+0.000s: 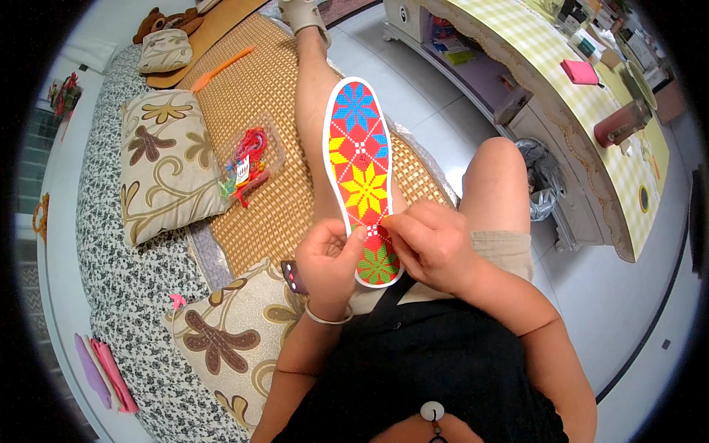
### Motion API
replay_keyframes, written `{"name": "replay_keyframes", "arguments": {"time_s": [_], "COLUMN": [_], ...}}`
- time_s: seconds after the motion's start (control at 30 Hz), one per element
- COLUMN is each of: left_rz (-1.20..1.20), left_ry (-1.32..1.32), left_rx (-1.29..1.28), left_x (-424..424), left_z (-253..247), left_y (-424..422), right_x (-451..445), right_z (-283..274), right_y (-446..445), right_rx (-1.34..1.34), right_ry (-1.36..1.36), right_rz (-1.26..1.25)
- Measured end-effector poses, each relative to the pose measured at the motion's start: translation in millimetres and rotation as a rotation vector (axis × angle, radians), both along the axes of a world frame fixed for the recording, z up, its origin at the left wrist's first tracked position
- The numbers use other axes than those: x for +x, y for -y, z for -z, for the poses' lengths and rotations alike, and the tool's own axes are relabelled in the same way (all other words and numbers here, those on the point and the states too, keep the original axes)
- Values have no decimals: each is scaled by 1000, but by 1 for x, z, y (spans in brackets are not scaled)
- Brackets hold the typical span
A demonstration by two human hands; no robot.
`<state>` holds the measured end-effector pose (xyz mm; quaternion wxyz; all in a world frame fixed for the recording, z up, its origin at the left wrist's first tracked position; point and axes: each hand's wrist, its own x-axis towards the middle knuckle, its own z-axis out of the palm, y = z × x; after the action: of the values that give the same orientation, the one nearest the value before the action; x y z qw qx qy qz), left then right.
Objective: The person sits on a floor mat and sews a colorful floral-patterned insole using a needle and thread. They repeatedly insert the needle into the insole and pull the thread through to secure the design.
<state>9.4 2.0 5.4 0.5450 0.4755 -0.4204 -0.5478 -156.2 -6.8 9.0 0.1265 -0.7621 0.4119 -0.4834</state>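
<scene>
An embroidered shoe insole (363,185) with a white edge and blue, yellow and green flower patterns on red lies lengthwise before me, above my lap. My left hand (330,260) holds its left edge near the lower end, the thumb on top beside a small white checked patch. At the right edge, my right hand (424,243) has thumb and index finger pinched together close to the stitched surface; whether a needle or thread is between them cannot be made out. Colourful embroidery threads (249,152) lie in a clear plastic tray (279,147) on the woven mat.
A woven seat mat (238,227) covers the sofa, with patterned cushions (171,166) at the left and an orange long-handled tool (221,69) farther up. A phone (292,277) lies beside my left wrist. On the right, a table with a checked cloth (587,111) bears a tumbler (621,123) and a pink pouch (580,72).
</scene>
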Motion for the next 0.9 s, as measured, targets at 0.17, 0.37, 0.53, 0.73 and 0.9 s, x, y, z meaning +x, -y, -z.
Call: {"name": "replay_keyframes", "arguments": {"time_s": [0.17,0.37,0.53,0.73,0.9], "left_rz": [6,-52,-1,20,-32], "left_ry": [-7,312,548,549,424], "left_rx": [-12,-126,-273,-272,-230], "left_x": [-2,-3,3,-3,-2], "left_z": [1,8,17,15,18], "left_y": [0,-6,-8,-6,-3], "right_x": [0,2,8,12,6], "right_z": [1,-5,3,19,12], "right_y": [0,-4,-3,-2,-3], "right_rx": [-7,17,-19,30,134], "right_ry": [-13,-106,-71,26,58], "right_rz": [7,3,22,42,65]}}
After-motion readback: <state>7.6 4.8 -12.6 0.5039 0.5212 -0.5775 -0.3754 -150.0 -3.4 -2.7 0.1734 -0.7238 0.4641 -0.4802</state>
